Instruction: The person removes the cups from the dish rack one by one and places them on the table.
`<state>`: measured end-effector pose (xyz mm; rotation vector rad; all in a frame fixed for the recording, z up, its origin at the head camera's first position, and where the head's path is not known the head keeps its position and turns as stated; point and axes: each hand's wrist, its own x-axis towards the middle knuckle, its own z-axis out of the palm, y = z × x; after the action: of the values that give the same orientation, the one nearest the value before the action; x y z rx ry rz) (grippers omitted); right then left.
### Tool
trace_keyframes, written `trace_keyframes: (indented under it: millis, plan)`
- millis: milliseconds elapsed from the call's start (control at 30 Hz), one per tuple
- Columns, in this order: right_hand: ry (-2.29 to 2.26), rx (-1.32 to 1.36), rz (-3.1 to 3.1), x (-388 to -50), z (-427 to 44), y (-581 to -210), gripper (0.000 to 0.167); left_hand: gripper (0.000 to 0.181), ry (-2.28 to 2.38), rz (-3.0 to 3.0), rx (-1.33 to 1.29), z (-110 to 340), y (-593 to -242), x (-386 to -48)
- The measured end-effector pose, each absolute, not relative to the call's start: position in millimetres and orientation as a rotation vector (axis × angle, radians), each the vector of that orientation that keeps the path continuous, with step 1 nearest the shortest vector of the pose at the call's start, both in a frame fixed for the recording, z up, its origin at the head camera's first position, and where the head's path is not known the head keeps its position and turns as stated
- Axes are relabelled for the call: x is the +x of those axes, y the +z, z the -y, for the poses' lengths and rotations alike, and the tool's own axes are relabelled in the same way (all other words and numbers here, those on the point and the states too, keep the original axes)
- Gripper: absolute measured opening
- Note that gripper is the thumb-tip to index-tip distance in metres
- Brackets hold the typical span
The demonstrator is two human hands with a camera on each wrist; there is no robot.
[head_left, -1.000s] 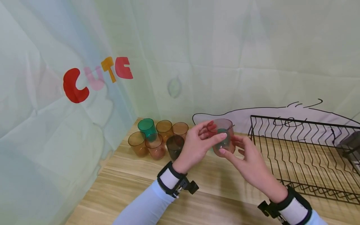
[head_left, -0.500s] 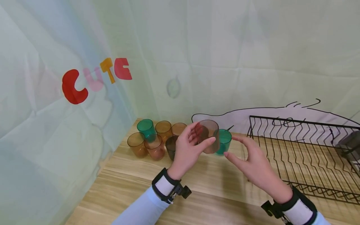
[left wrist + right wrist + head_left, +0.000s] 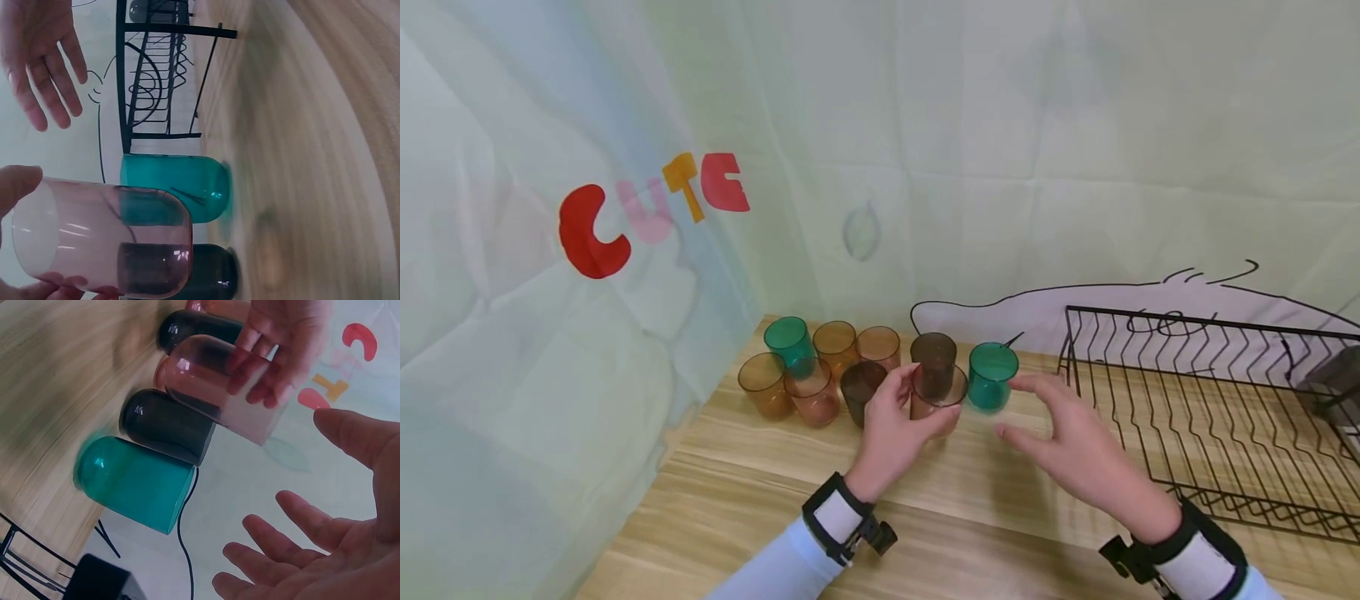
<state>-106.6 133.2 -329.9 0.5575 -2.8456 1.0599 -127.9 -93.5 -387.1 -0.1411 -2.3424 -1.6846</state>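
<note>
My left hand grips a clear pink cup by its sides, thumb on one side and fingers on the other. In both wrist views the cup's base is slightly above the wooden table. Behind it stand a dark grey cup and a green cup. To the left of the held cup is another dark cup. My right hand is empty, its thumb and fingers spread apart, close to the right of the green cup.
Several amber, pink and green cups stand grouped at the back left, among them an amber cup and a green one. A black wire dish rack takes up the table's right side. A printed cloth hangs behind.
The pink cup has moved left and down in my left hand, toward the row of cups. My right hand has let go of it and stays at the right, spread.
</note>
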Motion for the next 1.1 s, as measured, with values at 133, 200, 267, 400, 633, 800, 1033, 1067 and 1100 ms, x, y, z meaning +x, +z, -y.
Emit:
trace_keyframes:
  millis: [133, 200, 267, 400, 633, 800, 1033, 1067, 1100]
  plan:
    - [1.037, 0.582, 2.859, -106.1, -133.8, -331.1, 0.07, 0.074, -1.626, 2.4, -0.102, 93.8, -394.0, -128.4]
    - [1.029, 0.591, 2.862, -105.8, -134.0, -331.4, 0.069, 0.074, -1.645, 2.418, -0.091, 93.9, -397.4, -129.2]
    - [1.029, 0.597, 2.871, -105.7, -133.9, -331.6, 0.069, 0.074, -1.647, 2.438, -0.081, 94.0, -401.0, -130.2]
    - [1.016, 0.594, 2.9, -105.7, -133.4, -332.5, 0.069, 0.072, -1.573, 2.492, -0.059, 94.4, -405.8, -131.1]
    - [0.985, 0.621, 2.909, -105.7, -132.8, -333.8, 0.071, 0.071, -1.497, 2.532, -0.018, 95.6, -409.4, -131.2]
    - [0.971, 0.633, 2.911, -105.7, -132.9, -334.4, 0.073, 0.071, -1.509, 2.543, -0.022, 96.3, -414.0, -133.3]
    - [0.973, 0.613, 2.943, -107.6, -135.2, -333.8, 0.074, 0.074, -1.492, 2.566, 0.002, 97.6, -418.2, -134.9]
    - [0.974, 0.609, 2.947, -107.7, -135.8, -333.8, 0.074, 0.074, -1.49, 2.569, 0.004, 97.9, -418.1, -134.9]
    - [0.977, 0.606, 2.948, -107.9, -136.4, -333.9, 0.074, 0.075, -1.483, 2.573, 0.009, 98.0, -418.0, -134.8]
